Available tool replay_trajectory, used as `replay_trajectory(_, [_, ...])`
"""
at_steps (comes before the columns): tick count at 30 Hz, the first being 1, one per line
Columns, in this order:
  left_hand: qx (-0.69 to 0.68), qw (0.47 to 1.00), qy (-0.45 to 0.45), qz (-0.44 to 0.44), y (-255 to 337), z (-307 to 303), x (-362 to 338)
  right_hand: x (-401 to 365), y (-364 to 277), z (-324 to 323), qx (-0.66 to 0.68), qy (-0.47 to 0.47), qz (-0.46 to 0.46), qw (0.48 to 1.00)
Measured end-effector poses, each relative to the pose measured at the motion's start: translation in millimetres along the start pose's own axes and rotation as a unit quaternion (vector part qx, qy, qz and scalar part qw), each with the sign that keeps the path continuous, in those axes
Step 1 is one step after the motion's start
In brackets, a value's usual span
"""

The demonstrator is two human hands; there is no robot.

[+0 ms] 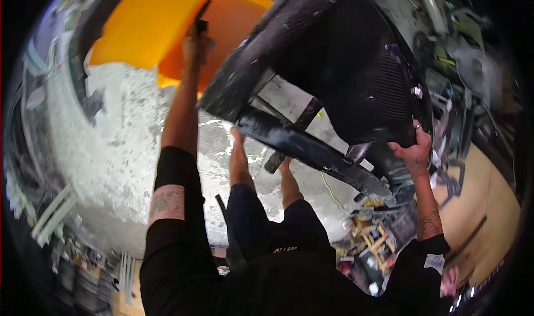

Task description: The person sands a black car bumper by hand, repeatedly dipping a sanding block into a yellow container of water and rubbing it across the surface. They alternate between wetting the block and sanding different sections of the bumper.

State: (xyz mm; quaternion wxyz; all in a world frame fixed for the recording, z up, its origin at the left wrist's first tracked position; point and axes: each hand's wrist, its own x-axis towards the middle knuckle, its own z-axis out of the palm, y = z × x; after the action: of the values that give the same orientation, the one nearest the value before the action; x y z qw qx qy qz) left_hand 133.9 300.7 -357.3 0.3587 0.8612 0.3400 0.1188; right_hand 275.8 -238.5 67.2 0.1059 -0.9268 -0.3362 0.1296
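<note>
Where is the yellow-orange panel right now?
The yellow-orange panel is at the head view's upper left, behind the left hand and beside the large black part.

- Strong fisheye bend; black vignette around the edges.
- Pale floor point(117, 154) left of the black panel point(356, 65): bright, shiny glare patches just below it.
- Panel itself: very dark, glossy streaks.
- Clutter point(473, 65) right of panel: dim, smeared.
- Left hand point(193, 48): blurred.

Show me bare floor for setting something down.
Widest free patch: speckled concrete floor bordered by the orange panel, left forearm and pale strips. A smaller one, crossed by a yellow cord, lies between the right leg, black molded part and wood scraps. Crowded: around those scraps and strips.
</note>
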Motion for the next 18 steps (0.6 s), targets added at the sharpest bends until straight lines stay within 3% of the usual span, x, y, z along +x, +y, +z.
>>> replay_trajectory(4, [0.063, 0.997, -0.04, -0.024, -35, 74, 37, -8, 10, -3, -0.057, -0.028, 0.025, 0.998])
replay_trajectory(5, [0.069, 0.997, -0.035, -0.023, -33, 84, 35, -21, 30, 5, -0.026, 0.002, 0.005, 1.0])
replay_trajectory(10, [0.041, 0.999, 0.01, -0.007, -22, 101, 36, -6, 10, 0, 0.062, -0.026, 0.046, 0.997])
replay_trajectory(14, [-0.018, 0.996, 0.07, 0.045, 21, 52, 18, -11, 19, 0, 0.01, 0.009, 0.007, 1.0])
replay_trajectory(16, [-0.041, 0.991, 0.1, 0.083, 54, 7, 1, -10, 11, -4, -0.052, -0.044, 0.045, 0.997])
replay_trajectory(17, [-0.048, 0.988, 0.111, 0.095, 70, -22, -2, -4, 5, -1, 0.04, -0.031, 0.038, 0.998])
replay_trajectory(18, [-0.057, 0.985, 0.12, 0.109, 86, -51, -12, -4, 7, 1, 0.049, -0.019, 0.034, 0.998])
